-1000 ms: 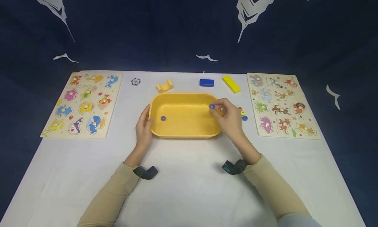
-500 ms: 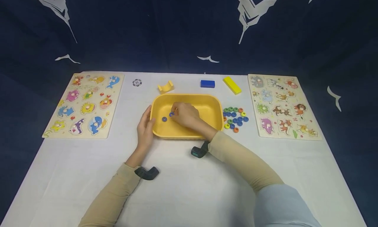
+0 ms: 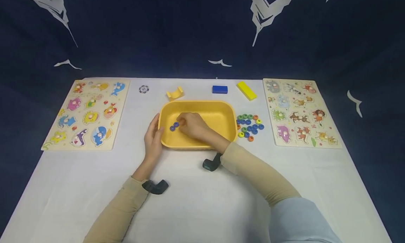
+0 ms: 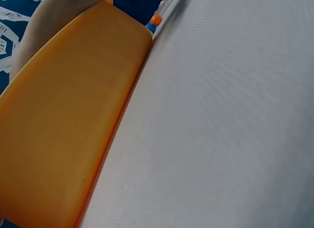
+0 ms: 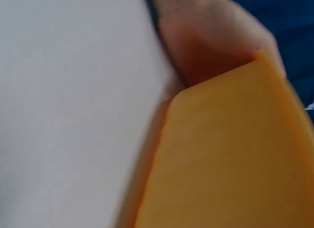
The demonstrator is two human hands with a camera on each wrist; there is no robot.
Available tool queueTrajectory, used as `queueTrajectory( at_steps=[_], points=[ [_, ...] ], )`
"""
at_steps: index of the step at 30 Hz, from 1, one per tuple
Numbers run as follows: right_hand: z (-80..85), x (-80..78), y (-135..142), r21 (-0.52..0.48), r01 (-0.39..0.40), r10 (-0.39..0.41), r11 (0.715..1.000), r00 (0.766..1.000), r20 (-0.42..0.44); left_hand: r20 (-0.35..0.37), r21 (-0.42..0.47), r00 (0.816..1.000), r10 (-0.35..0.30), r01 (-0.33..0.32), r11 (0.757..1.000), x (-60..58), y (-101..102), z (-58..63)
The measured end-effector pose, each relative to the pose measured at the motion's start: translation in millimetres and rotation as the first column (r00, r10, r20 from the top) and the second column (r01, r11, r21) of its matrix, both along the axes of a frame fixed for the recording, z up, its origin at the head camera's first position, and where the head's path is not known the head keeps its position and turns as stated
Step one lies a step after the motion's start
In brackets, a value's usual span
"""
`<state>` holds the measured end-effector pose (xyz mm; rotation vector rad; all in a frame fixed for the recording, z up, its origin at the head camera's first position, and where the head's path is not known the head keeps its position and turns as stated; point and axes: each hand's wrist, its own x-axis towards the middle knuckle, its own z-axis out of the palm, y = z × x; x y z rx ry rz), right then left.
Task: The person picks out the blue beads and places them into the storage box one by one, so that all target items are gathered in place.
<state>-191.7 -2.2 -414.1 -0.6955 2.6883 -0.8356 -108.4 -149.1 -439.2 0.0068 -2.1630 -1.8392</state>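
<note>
Left hand (image 3: pixel 153 139): fingers extended, unclenched, resting against the outer left end of a yellow plastic-looking tray, rectangular with rounded corners (image 3: pixel 218 127); thumb beside its rim. The right-wrist view, blurred, shows this palm at the end wall.

Right hand (image 3: pixel 193 125): inside the tray, left of centre, fingers bent downward. Two small round blue beads (image 3: pixel 172 128) lie next to each other on the tray floor near its left end, the farther one just beside the right fingertips. Cannot tell whether that bead is pinched or released; neither wrist view shows these fingertips.

Just right of the tray, on a white tablecloth (image 3: pixel 190 201): a loose cluster of small round green, blue, orange and yellow beads (image 3: pixel 249 128).

Behind the tray, left to right: a round black-and-white chip (image 3: pixel 143 89), a yellow curved block (image 3: pixel 175 94), a blue rectangular block (image 3: pixel 219 90), a bright yellow oblong block (image 3: pixel 246 91).
</note>
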Motion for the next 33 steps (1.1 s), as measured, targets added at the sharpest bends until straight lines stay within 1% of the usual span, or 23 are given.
queueTrajectory(
  at_steps=[2, 4, 5, 7, 10, 12, 14, 16, 18, 21, 22, 24, 25, 26, 28, 31, 33],
  points=[
    [5.4, 6.5, 8.0, -0.057, 0.016, -0.019, 0.998, 0.998, -0.059, 0.009, -0.004, 1.0, 0.003, -0.002, 1.0, 0.0, -0.5, -0.6],
    [10.8, 14.9, 20.5, -0.138, 0.043, -0.063, 0.989, 0.988, -0.14, 0.019, -0.009, 1.0, 0.0, 0.0, 1.0, 0.0, -0.1, -0.7],
    [13.1, 19.5, 28.3, -0.19, 0.056, -0.091, 0.98, 0.98, -0.18, 0.022, -0.011, 1.0, 0.0, 0.001, 1.0, -0.1, 0.4, -0.7],
    [15.9, 28.3, 46.4, -0.313, 0.063, -0.147, 0.948, 0.956, -0.253, 0.025, -0.012, 1.0, -0.001, 0.001, 1.0, -0.4, 1.1, -0.5],
    [14.7, 39.5, 78.0, -0.457, 0.078, -0.254, 0.886, 0.906, -0.338, 0.02, -0.009, 1.0, -0.001, 0.001, 1.0, -1.0, 1.4, -0.5],
    [11.2, 45.6, 101.1, -0.527, 0.097, -0.332, 0.844, 0.867, -0.372, 0.017, -0.004, 1.0, -0.002, 0.002, 1.0, -1.1, 1.2, -0.9],
    [5.9, 51.0, 124.6, -0.566, 0.143, -0.414, 0.812, 0.825, -0.385, 0.015, -0.003, 1.0, -0.004, 0.004, 1.0, -0.9, 0.9, -1.4],
    [-0.7, 55.4, 146.4, -0.586, 0.209, -0.491, 0.783, 0.785, -0.377, 0.017, -0.006, 1.0, -0.001, 0.001, 1.0, -0.4, 0.6, -1.7],
    [-8.8, 58.6, 165.6, -0.588, 0.291, -0.562, 0.755, 0.749, -0.351, 0.017, -0.008, 1.0, 0.001, -0.001, 1.0, -0.1, 0.3, -2.0],
    [-22.6, 60.8, 185.8, -0.563, 0.421, -0.657, 0.711, 0.685, -0.316, 0.018, -0.001, 1.0, 0.002, -0.002, 1.0, 0.0, -0.4, -1.7],
    [-26.8, 60.8, 190.4, -0.555, 0.453, -0.678, 0.697, 0.669, -0.305, 0.019, 0.004, 1.0, 0.001, -0.001, 1.0, -0.1, -0.5, -1.9],
    [-34.2, 59.8, 197.0, -0.533, 0.502, -0.706, 0.681, 0.643, -0.297, 0.017, 0.008, 1.0, 0.002, -0.002, 1.0, -0.2, -0.6, -2.2],
    [-37.4, 59.0, 199.0, -0.519, 0.52, -0.714, 0.679, 0.632, -0.3, 0.017, 0.009, 1.0, 0.004, -0.004, 1.0, -0.1, -0.5, -2.3],
    [-40.3, 58.1, 200.7, -0.508, 0.531, -0.718, 0.678, 0.627, -0.304, 0.016, 0.008, 1.0, 0.004, -0.004, 1.0, 0.1, -0.4, -2.6],
    [-43.6, 57.1, 203.0, -0.489, 0.546, -0.72, 0.681, 0.623, -0.307, 0.014, 0.008, 1.0, 0.005, -0.005, 1.0, 0.1, -0.1, -2.7],
    [-49.4, 56.5, 205.4, -0.468, 0.571, -0.73, 0.674, 0.612, -0.305, 0.016, 0.007, 1.0, 0.005, -0.005, 1.0, 0.4, 0.1, -2.7],
    [-53.4, 56.0, 206.8, -0.45, 0.585, -0.732, 0.675, 0.61, -0.304, 0.017, 0.007, 1.0, 0.003, -0.003, 1.0, 0.2, 0.1, -2.4]
  ],
)
